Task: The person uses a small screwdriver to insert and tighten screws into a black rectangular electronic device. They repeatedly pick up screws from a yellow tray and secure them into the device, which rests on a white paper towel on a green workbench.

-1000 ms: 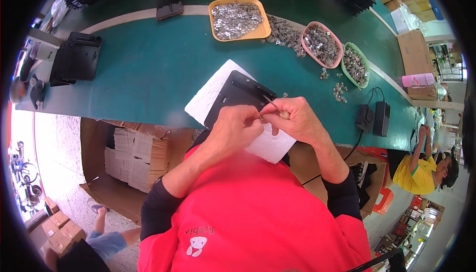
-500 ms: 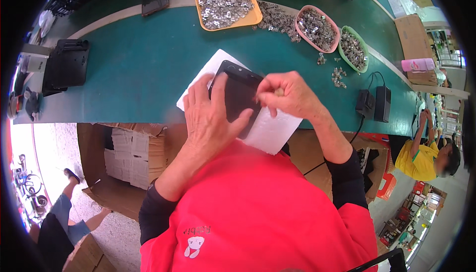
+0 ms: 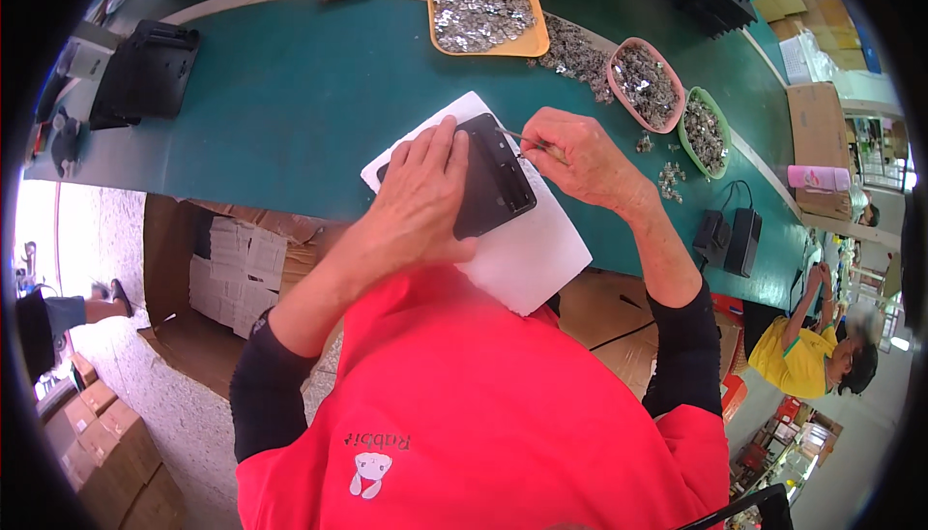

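A flat black plastic casing (image 3: 498, 191) lies tilted on a white foam-like slab (image 3: 532, 264) at the table's near edge. My left hand (image 3: 416, 196) rests flat across the casing, fingers stretched out. On the other side, my right hand (image 3: 585, 158) is closed round a slim tool with a tan handle (image 3: 553, 151) and a thin metal shaft. Its tip meets the casing's upper right edge, beside a row of slots and small fittings. The tip's exact shape is too small to tell.
Small metal clips fill a yellow tray (image 3: 535, 42), a pink basket (image 3: 669, 124) and a green basket (image 3: 717, 170); more lie loose between them. Black adapters (image 3: 742, 240) with a cable sit at right. Another black casing (image 3: 155, 71) stands at left. A person in yellow (image 3: 793, 356) works at far right.
The casing has turned clockwise on the slab, and my left hand now lies flatter over it. My right hand has brought the tool's tip to the casing's edge. The whole view has shifted.
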Demonstrator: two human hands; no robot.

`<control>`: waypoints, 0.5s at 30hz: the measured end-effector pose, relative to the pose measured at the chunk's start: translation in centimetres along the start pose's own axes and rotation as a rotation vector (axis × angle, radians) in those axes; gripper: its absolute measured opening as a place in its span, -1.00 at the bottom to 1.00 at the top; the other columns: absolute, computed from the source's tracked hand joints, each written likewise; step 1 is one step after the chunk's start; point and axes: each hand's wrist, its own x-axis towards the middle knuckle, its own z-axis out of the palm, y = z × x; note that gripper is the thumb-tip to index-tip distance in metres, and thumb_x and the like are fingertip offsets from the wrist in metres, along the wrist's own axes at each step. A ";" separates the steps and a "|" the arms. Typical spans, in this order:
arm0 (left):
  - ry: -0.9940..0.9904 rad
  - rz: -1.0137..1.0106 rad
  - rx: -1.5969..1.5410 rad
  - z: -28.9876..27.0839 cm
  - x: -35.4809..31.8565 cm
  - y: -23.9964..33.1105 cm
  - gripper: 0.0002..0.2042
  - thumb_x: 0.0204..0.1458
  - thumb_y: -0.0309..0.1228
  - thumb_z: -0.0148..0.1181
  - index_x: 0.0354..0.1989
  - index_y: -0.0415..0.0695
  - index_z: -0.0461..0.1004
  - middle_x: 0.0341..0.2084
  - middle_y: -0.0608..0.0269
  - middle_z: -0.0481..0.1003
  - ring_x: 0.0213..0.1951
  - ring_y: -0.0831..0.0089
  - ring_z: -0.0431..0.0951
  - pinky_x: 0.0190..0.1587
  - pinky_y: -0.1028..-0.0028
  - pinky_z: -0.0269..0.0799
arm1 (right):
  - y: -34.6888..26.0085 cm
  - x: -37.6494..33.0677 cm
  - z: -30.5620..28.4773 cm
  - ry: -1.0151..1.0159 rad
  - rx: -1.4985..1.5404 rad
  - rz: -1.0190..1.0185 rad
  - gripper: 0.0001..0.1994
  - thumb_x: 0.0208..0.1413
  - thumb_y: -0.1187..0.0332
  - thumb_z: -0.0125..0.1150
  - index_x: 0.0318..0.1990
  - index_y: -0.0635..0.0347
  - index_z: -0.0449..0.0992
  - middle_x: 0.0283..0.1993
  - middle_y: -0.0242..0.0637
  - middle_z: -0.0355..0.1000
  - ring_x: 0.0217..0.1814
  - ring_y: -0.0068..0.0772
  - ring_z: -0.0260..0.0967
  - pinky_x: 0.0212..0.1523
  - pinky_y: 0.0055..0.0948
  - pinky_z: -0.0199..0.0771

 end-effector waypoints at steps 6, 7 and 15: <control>-0.140 0.007 0.008 -1.2 0.4 -0.6 0.03 -0.44 -0.13 0.45 0.21 -0.56 0.11 0.27 -0.34 0.07 0.30 -0.10 0.11 0.32 0.11 0.04 | -0.2 1.4 0.3 -0.103 -0.130 -0.117 -0.94 0.02 0.53 0.19 -0.38 0.32 0.43 -0.33 -0.19 0.38 -0.35 -0.10 0.40 -0.35 -0.30 0.41; -0.149 0.003 0.011 -1.3 0.4 -0.6 0.03 -0.44 -0.13 0.45 0.21 -0.56 0.12 0.27 -0.34 0.07 0.30 -0.10 0.11 0.32 0.11 0.04 | -0.3 1.6 0.2 -0.128 -0.162 -0.117 -0.93 0.02 0.52 0.20 -0.38 0.31 0.44 -0.32 -0.20 0.38 -0.34 -0.10 0.40 -0.35 -0.29 0.42; -0.149 0.000 -0.019 -1.3 0.3 -1.0 -0.02 -0.41 -0.16 0.42 0.19 -0.57 0.15 0.28 -0.36 0.05 0.31 -0.12 0.10 0.32 0.10 0.05 | -2.3 2.4 0.2 -0.257 -0.346 -0.128 -0.97 -0.02 0.51 0.11 -0.44 0.26 0.43 -0.31 -0.15 0.35 -0.33 -0.01 0.42 -0.37 -0.16 0.44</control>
